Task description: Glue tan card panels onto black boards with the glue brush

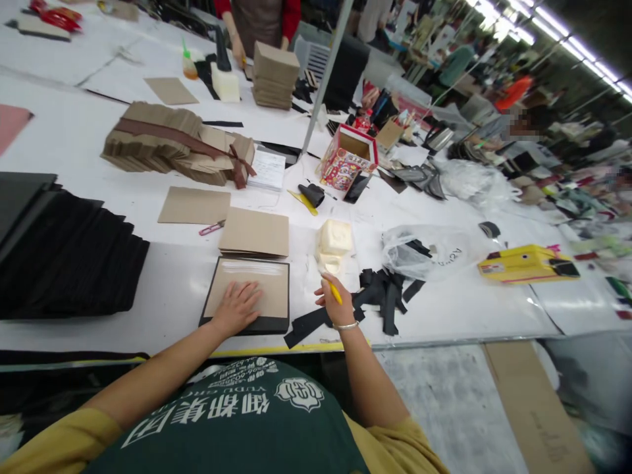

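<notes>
My left hand lies flat with spread fingers on a tan cardboard sheet. A glossy whitish streak runs along the sheet's far edge. Under the cardboard is a larger black panel, its margin showing at the near and left sides. My right hand is closed around a slim yellow-handled tool, whose working end I cannot make out. Just beyond that hand stands a cream-coloured block-like container with an open, whitish-crusted mouth facing me.
Black strips lie right of my right hand, beside a clear plastic bag. More cardboard sheets sit beyond the panel. A stack of black panels is at left, a tied cardboard bundle farther back. Across the table works another person.
</notes>
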Motion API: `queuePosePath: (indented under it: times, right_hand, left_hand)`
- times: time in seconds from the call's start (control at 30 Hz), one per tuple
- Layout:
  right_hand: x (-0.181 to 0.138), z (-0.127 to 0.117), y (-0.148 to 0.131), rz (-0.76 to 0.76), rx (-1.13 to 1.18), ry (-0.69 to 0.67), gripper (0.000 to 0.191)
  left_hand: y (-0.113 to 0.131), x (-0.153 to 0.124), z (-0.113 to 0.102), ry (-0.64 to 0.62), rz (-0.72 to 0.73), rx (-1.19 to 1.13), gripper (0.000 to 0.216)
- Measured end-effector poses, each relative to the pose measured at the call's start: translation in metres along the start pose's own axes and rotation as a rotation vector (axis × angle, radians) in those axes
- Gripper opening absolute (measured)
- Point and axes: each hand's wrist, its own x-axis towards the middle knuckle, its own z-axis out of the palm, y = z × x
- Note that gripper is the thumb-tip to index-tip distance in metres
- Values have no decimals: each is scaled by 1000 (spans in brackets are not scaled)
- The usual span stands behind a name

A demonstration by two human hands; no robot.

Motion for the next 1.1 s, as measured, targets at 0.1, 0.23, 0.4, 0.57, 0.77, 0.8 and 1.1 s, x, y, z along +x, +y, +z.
queuePosePath:
  times: [0.1,0.23,0.4,0.57,0.77,0.8,1.1]
  right_hand:
    - [-35,14,33,-81,-288,-64,32]
    - [-72,50,80,-220,-693,-79,26]
    - [-81,69,115,-283,-780,-105,19]
    - [-76,59,124,-230,-664,-48,16]
    - [-75,62,129,-304,-798,-35,21]
    - [-74,61,130,-317,-810,-46,21]
    - [-63,-1,147,-51,-949,232,25]
  left_hand:
    - [14,6,6,-9,7,-24,45]
    - [21,8,14,10,-53,-30,47]
    - [19,8,18,9,-69,-36,48]
    - [19,8,20,19,-68,-43,48]
    - [19,7,20,34,-54,-60,48]
    - [19,7,20,40,-52,-61,48]
    - [17,7,23,40,-43,-69,47]
